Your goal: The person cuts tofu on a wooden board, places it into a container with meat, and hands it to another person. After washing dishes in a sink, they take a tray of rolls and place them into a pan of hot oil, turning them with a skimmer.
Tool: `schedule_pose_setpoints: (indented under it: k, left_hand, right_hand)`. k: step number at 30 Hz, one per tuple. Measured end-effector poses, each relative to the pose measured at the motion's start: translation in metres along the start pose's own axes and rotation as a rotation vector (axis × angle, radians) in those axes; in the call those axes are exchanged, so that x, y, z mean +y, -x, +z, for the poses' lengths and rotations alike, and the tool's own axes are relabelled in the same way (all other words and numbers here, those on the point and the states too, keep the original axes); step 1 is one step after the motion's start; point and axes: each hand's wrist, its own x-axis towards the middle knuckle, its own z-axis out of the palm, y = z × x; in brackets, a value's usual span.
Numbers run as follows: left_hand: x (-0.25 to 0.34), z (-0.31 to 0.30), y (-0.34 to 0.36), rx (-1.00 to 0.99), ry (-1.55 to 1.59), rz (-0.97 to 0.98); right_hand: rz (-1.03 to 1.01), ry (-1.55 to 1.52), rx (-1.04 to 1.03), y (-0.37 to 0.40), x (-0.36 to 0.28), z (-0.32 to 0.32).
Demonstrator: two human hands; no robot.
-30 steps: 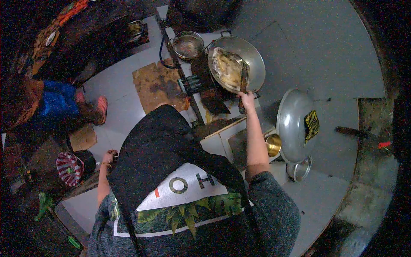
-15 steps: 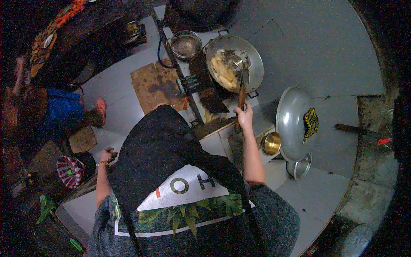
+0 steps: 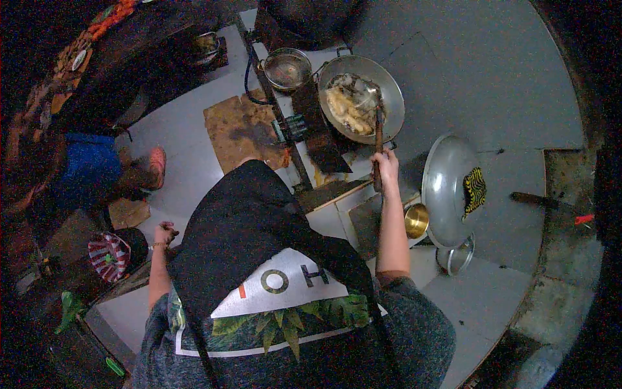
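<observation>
- head view, me watching remotely: the right hand (image 3: 387, 162) is clenched round the wooden handle of the spatula (image 3: 378, 133). the blade end sits down inside the wok (image 3: 391, 97), at the far end of the counter (image 3: 337, 214).
- a second ago that hand was up close to the wok's near rim and the food (image 3: 348, 107) lay as one flat piece on the left of the bowl. half a second ago the hand had pulled back along the handle and the blade looked lifted.
- now the blade is back down, just right of the food, and the food looks broken up and spread around the middle of the wok.
- my judgement: the turning of the food is in mid-stroke and nothing has left the wok.
- the left hand (image 3: 165, 232) has hardly shifted. it hangs by the hip off the counter's left edge, fingers loosely curled, and i cannot tell whether it holds anything. a striped bag (image 3: 107, 254) is nearest to it.
- unmoved along the counter's right edge: the big lid (image 3: 440, 194) with a yellow-and-black cloth (image 3: 473, 190) on it, a brass cup (image 3: 415, 220) touching its near-left rim, and a steel bowl (image 3: 455, 257) just below.
- a small pot (image 3: 287, 69) stands left of the wok.
</observation>
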Motion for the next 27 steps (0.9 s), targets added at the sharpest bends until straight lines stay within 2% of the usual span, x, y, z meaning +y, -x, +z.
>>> schedule_pose_setpoints:
  k: [2, 3, 4, 5, 6, 8, 9, 10, 11, 13, 15, 16, 17, 20, 23, 27]
  left_hand:
    - [-0.023, -0.01, -0.02, 0.092, -0.173, 0.095]
    - [-0.019, -0.011, -0.017, 0.087, -0.178, 0.098]
    - [-0.01, -0.012, -0.01, -0.036, 0.102, -0.061]
    - [-0.003, -0.015, -0.003, -0.158, 0.384, -0.222]
    - [0.014, -0.008, 0.014, -0.159, 0.384, -0.223]
    - [0.056, 0.022, 0.056, -0.035, 0.013, -0.216]
    - [0.04, 0.021, 0.044, -0.034, 0.016, -0.218]
    - [0.006, 0.016, 0.019, -0.057, 0.025, -0.123]
    - [-0.015, 0.011, 0.001, -0.08, 0.033, -0.026]
    - [-0.026, 0.007, -0.009, -0.11, 0.017, -0.022]
    - [-0.033, 0.003, -0.016, -0.141, -0.003, -0.016]
    - [-0.036, 0.0, -0.019, -0.165, 0.103, -0.03]
    - [-0.041, -0.002, -0.023, -0.19, 0.209, -0.042]
    - [-0.044, -0.007, -0.04, -0.255, 0.083, 0.042]
    - [0.063, 0.028, 0.045, -0.128, -0.277, -0.028]
    - [0.068, 0.041, 0.049, -0.07, -0.154, -0.085]
  right_hand:
    - [-0.036, -0.009, 0.086, -0.039, 0.017, 0.011]
    - [-0.123, 0.129, 0.174, -0.067, 0.032, 0.013]
    - [-0.212, 0.269, 0.261, -0.077, 0.029, 0.015]
    - [-0.212, 0.27, 0.263, -0.083, 0.026, 0.013]
    - [-0.182, 0.286, 0.263, -0.078, 0.004, 0.014]
    - [-0.153, 0.304, 0.258, -0.085, -0.001, 0.016]
    - [-0.063, 0.311, 0.244, -0.104, 0.018, 0.016]
    - [0.028, 0.32, 0.23, -0.114, 0.028, 0.017]
    - [0.027, 0.322, 0.227, -0.105, 0.022, 0.017]
    - [-0.014, 0.29, 0.079, -0.076, 0.011, 0.016]
    - [-0.006, 0.265, 0.047, -0.069, 0.028, 0.022]
    - [0.001, 0.24, 0.017, -0.065, 0.039, 0.024]
    - [0.021, 0.096, -0.085, -0.023, -0.008, 0.022]
    - [0.006, 0.172, -0.05, -0.034, 0.041, 0.023]
    - [-0.031, 0.172, -0.083, -0.014, 0.033, 0.022]
    - [-0.115, 0.234, -0.003, 0.026, -0.009, 0.02]
